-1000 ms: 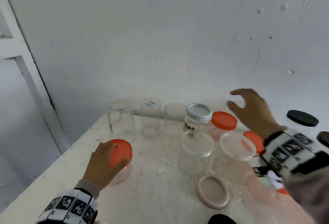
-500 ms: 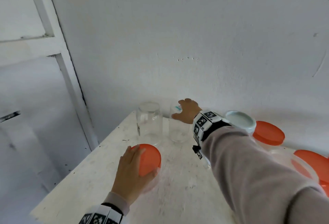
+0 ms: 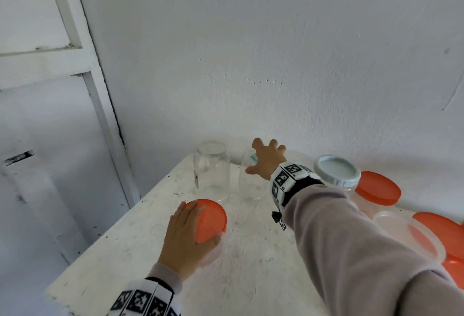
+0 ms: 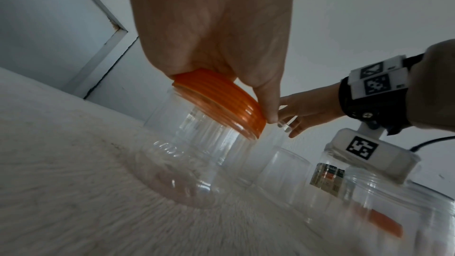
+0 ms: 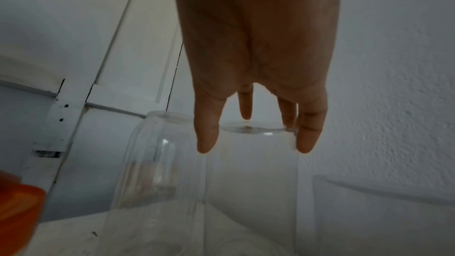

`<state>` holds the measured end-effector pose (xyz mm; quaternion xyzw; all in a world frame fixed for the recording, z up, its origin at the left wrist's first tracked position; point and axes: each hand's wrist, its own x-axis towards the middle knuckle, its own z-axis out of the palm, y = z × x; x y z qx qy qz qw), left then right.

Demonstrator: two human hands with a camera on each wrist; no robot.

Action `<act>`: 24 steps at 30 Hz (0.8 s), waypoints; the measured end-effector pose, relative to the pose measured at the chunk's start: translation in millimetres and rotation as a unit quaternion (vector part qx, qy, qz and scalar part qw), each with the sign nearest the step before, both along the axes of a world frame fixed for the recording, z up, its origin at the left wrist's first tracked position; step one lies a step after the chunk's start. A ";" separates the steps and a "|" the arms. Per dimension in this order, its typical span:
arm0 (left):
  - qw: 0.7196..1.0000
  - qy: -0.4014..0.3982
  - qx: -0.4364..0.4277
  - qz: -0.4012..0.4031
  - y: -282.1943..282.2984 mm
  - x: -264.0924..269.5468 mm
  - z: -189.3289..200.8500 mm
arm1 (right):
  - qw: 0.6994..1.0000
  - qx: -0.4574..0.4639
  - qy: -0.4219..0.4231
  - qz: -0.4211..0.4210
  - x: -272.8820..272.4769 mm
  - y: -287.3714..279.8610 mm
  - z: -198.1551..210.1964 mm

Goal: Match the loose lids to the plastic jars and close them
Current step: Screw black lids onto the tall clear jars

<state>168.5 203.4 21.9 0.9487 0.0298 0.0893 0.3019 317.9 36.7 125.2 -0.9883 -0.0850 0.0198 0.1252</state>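
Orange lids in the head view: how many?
4 orange lids: one under the left hand, one right of the white lid, two partly cut off at the right edge. The right sleeve may hide others.

Head view: high, facing forward and down over the white table (image 3: 140, 248) toward the wall corner, both forearms in frame. Left wrist view: low, close under the left hand (image 4: 216, 26), looking along it across the tabletop; the right hand (image 4: 307, 112) shows beyond. Right wrist view: very close beneath the right hand, facing the wall; its lower-left orange blur is probably the orange lid (image 3: 209, 220) that all views share.
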 end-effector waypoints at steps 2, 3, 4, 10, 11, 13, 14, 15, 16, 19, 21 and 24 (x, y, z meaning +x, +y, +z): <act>1.000 0.001 0.010 0.000 0.3 0.1 0.7 | 1.000 0.000 -0.002 0.010 -9.4 -5.9 1.8; 1.000 0.001 0.013 0.000 0.5 0.6 1.1 | 1.000 0.003 -0.006 0.017 -15.3 -8.7 2.7; 1.000 0.003 0.014 0.000 0.1 0.1 1.6 | 1.000 0.007 -0.013 0.024 -22.5 -12.0 3.9; 0.998 0.018 0.060 -0.007 1.5 -0.7 2.3 | 0.993 0.076 -0.061 0.073 -74.1 -44.1 24.3; 0.997 0.017 0.072 -0.006 1.8 -1.1 3.1 | 0.991 0.088 -0.067 0.081 -84.8 -52.0 28.3; 0.994 -0.007 0.107 -0.001 -1.5 -3.4 4.8 | 0.986 0.115 -0.076 0.091 -106.5 -69.5 35.2; 0.993 -0.029 0.117 -0.001 -6.1 -6.0 5.6 | 0.984 0.131 -0.078 0.092 -117.3 -79.6 38.2; 0.992 -0.051 0.117 -0.007 -11.3 -8.6 6.4 | 0.982 0.147 -0.079 0.092 -126.1 -88.2 40.9; 0.991 -0.066 0.115 -0.021 -18.7 -12.0 6.6 | 0.979 0.164 -0.081 0.089 -134.4 -97.4 42.8; 0.985 -0.066 0.116 -0.110 -51.4 -25.4 3.2 | 0.969 0.225 -0.090 0.051 -157.7 -126.1 43.6; 0.973 -0.054 0.115 -0.195 -75.7 -32.3 0.1 | 0.958 0.269 -0.098 0.015 -170.7 -141.4 38.9; 0.940 -0.010 0.121 -0.320 -117.7 -46.6 -2.1 | 0.931 0.353 -0.075 -0.045 -189.8 -163.5 26.1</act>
